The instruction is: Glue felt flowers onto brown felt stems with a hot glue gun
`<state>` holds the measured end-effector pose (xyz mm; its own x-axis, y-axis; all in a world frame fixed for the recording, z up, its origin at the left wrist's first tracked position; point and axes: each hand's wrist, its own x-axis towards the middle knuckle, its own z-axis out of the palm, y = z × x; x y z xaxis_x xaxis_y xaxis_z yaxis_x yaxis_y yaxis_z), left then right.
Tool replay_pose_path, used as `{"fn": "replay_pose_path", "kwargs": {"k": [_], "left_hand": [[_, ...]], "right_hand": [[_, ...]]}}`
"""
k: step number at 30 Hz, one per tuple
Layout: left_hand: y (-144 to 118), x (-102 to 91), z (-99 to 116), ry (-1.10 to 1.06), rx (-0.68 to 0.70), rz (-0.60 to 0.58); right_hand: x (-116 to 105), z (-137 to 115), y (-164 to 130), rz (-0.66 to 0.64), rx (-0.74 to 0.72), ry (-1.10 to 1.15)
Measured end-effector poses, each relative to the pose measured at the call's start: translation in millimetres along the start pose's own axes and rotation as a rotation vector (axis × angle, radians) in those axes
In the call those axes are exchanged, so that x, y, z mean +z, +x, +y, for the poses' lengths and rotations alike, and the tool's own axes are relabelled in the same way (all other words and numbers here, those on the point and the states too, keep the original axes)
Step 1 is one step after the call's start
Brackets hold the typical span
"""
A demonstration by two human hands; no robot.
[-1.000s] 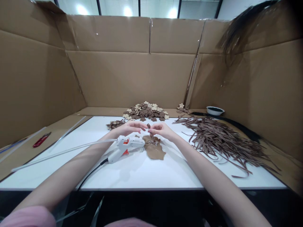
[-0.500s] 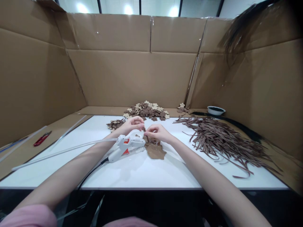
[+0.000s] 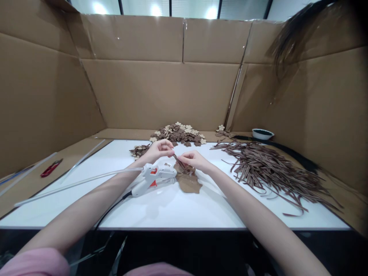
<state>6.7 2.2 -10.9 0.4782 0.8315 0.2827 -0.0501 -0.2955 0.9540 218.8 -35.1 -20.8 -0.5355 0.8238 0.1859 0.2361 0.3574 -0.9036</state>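
Between my two hands is a thin brown strip, slanting down to the right. My left hand pinches its upper end between thumb and fingers. With closed fingertips, my right hand grips the strip a little lower. Just under my hands lies a brown, irregular flat patch on the white board. A white glue gun with an orange trigger rests left of the patch, a long clear glue stick running out of its back. Whether the strip touches the patch I cannot tell.
A heap of brown and cream flower-shaped pieces lies behind my hands, a smaller pile to its left. Many brown strips spread on the right, near a white bowl. A red cutter lies left. Cardboard walls surround the board.
My right hand has shifted slightly, its fingers now flatter along the strip. The strip slants more to the right than before, and my left hand has barely moved.
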Motion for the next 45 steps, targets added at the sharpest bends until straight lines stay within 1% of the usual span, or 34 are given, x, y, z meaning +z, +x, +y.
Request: {"fn": "replay_pose_path", "kwargs": {"k": [6, 16, 21, 27, 34, 37, 41, 45], "left_hand": [[0.6, -1.0, -0.7, 0.005, -0.003, 0.025], [-0.3, 0.3, 1.9, 0.014, -0.003, 0.043], [0.3, -2.1, -0.2, 0.037, 0.012, 0.050], [1.2, -3.3, -2.2, 0.015, 0.013, 0.038], [1.1, -3.0, -1.8, 0.009, 0.007, 0.038], [1.2, -3.5, -2.1, 0.013, 0.013, 0.043], [2.0, -5.2, -3.8, 0.012, 0.018, 0.045], [2.4, -6.2, -4.2, 0.016, 0.028, 0.047]], "right_hand": [[-3.1, 4.8, 0.6, 0.000, 0.025, 0.019], [-3.0, 1.7, -0.3, 0.024, 0.096, 0.041], [-3.7, 1.8, -0.4, 0.016, 0.102, 0.046], [-4.2, 3.8, -0.5, -0.007, 0.069, 0.054], [-5.9, 11.1, 1.6, -0.014, 0.092, 0.085], [-6.0, 8.1, 0.7, -0.019, 0.081, 0.079], [-4.2, -0.4, -1.3, -0.043, 0.018, 0.068], [-2.9, -2.7, -1.6, -0.047, 0.027, 0.096]]}}
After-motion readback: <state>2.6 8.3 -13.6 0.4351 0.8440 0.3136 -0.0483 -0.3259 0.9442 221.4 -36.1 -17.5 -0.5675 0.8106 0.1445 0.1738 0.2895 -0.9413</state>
